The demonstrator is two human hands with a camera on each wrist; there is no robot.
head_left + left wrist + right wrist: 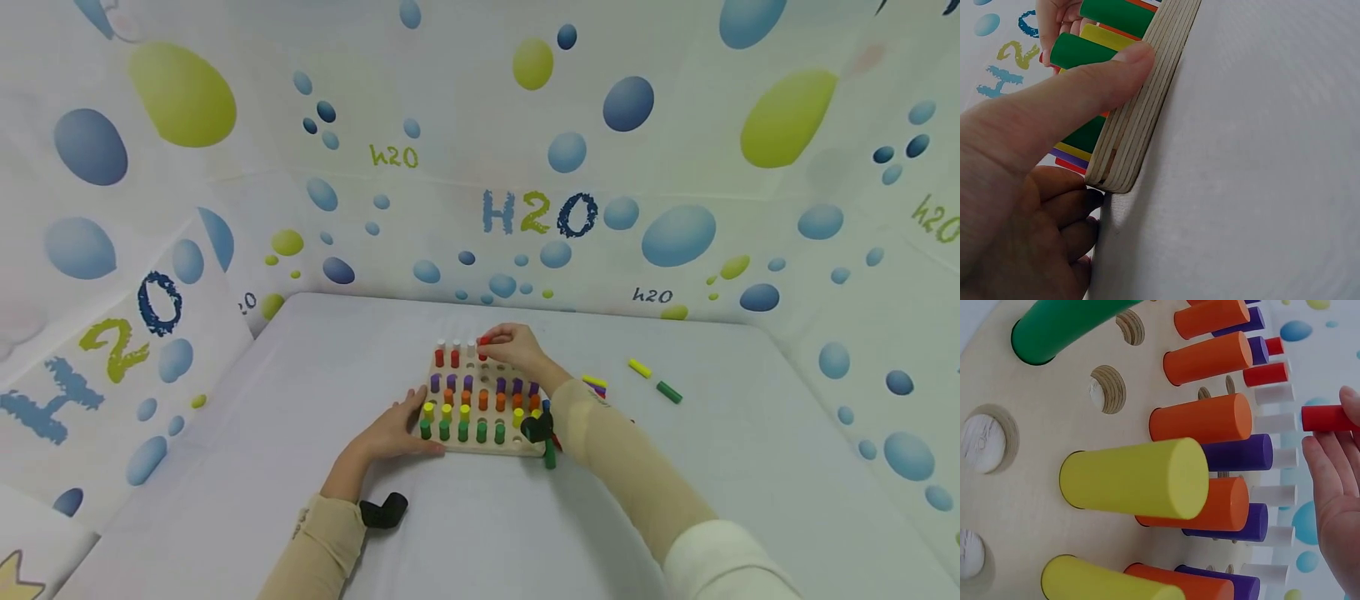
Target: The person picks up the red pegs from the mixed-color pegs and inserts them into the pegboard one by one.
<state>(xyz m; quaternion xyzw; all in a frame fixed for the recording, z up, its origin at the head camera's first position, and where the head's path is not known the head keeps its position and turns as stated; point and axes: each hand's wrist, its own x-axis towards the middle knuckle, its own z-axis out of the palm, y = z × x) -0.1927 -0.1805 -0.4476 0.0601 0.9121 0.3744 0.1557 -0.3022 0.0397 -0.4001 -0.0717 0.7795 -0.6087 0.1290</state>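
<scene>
A wooden pegboard [487,451] lies on the table with rows of green, yellow, orange, purple, red and white pegs standing in it. My left hand [392,432] holds its front left corner; in the left wrist view the thumb [1104,78] presses the layered front edge and the other fingers bend along the side. Over the back of the board, my right hand [521,348] pinches a red peg [1322,418] between thumb and fingers. Two red pegs [455,359] stand to its left, in front of white pegs [441,344]. Whether the pinched peg touches a hole is unclear.
Loose on the white cloth [720,467] right of the board are a yellow peg [640,367], a green peg [669,392] and a small yellow, purple and red cluster [595,382]. Another green peg [550,455] lies by the front right corner. Printed sheets wall the table's back and sides.
</scene>
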